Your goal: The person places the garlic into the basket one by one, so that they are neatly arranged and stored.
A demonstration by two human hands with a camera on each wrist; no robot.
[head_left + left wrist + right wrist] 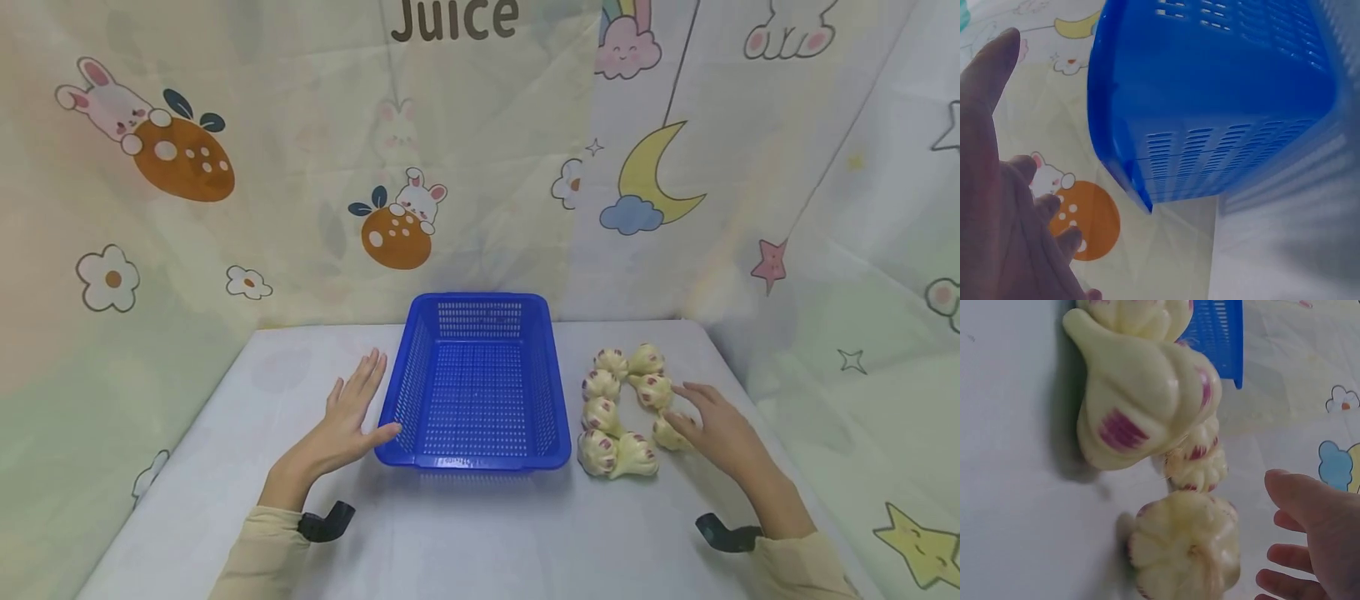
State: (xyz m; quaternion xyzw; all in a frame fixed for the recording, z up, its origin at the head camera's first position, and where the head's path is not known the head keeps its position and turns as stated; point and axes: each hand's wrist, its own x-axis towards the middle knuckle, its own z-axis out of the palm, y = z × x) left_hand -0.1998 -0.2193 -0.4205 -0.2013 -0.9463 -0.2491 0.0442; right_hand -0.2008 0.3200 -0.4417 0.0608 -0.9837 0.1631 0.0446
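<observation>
A blue plastic basket (480, 463) with slotted walls stands on the white table, nothing inside it. Beside its left rim is my left hand (341, 425), fingers extended and thumb reaching toward the front left corner. The left wrist view shows the same hand (1004, 206) next to the basket's side (1210, 94). To the basket's right lie several garlic bulbs (600, 417), pale with purple patches. My right hand (723, 433) hovers at the right edge of them, fingers loosely bent, holding nothing. In the right wrist view its fingertips lie beside a garlic bulb (1185, 550).
A cloth backdrop (300, 208) printed with rabbits, flowers and a moon hangs behind and around the table (480, 542). The basket reaches close to the table's back edge. A black strap piece (327, 522) sits on the left wrist, another (726, 533) on the right.
</observation>
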